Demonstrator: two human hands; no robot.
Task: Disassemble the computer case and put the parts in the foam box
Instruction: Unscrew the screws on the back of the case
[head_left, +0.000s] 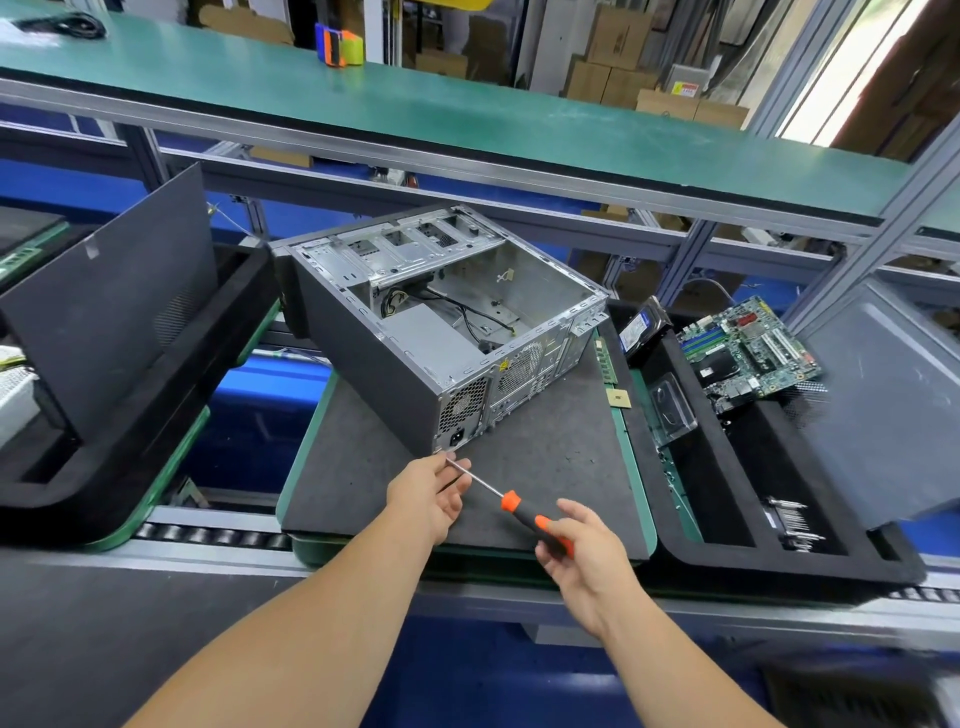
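An open grey computer case (395, 353) lies on its side on a dark mat (545, 447), its inside showing a power supply and loose cables. My right hand (582, 551) grips the orange and black handle of a screwdriver (511, 501). My left hand (431, 493) pinches the metal shaft near its tip, just below the case's rear corner by the power socket. The black foam box (727, 499) stands to the right, with a green motherboard (748, 348) lying in its far end.
A clear plastic piece (672, 410) and a drive (641, 325) lie in the foam box's left side. A small chip (618, 399) and a memory stick (605, 361) sit at the mat's right edge. A dark side panel (119, 306) leans in another foam box at left. A green shelf (467, 119) runs overhead.
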